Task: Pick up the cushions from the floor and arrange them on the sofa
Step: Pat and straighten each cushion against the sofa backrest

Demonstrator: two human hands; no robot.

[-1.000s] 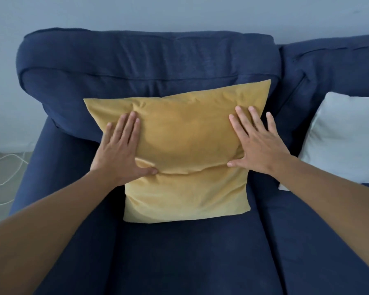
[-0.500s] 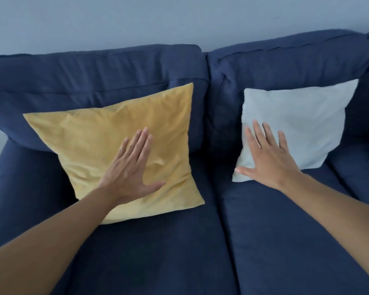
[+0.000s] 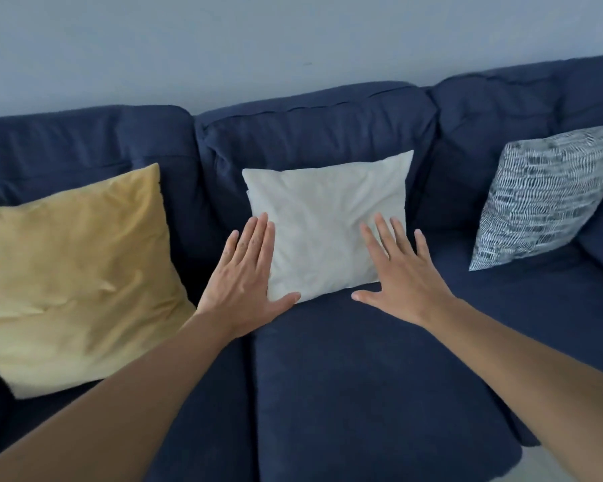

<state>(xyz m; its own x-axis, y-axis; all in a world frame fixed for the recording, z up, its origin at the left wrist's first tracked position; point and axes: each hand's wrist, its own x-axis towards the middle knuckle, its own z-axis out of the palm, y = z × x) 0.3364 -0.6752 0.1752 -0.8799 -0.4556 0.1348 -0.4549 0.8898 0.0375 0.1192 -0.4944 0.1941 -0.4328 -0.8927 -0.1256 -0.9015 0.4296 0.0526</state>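
With the white cushion [image 3: 324,220] propped mid-sofa [image 3: 362,377], left hand [image 3: 246,276] and right hand [image 3: 402,276] flank it — open, flat, gripping nothing — best pressing evenly to square it upright.

Three cushions on the sofa [image 3: 362,394], each leaning against the backrest. Left cushion [image 3: 74,283] on the left seat, middle cushion [image 3: 328,224] on the centre seat, right cushion [image 3: 543,200] on the right seat — all well apart from each other. Left hand [image 3: 248,283] flat at the middle cushion's lower left edge, right hand [image 3: 401,276] flat at its lower right corner — one on each side of it. Wall [image 3: 258,46] behind the sofa.
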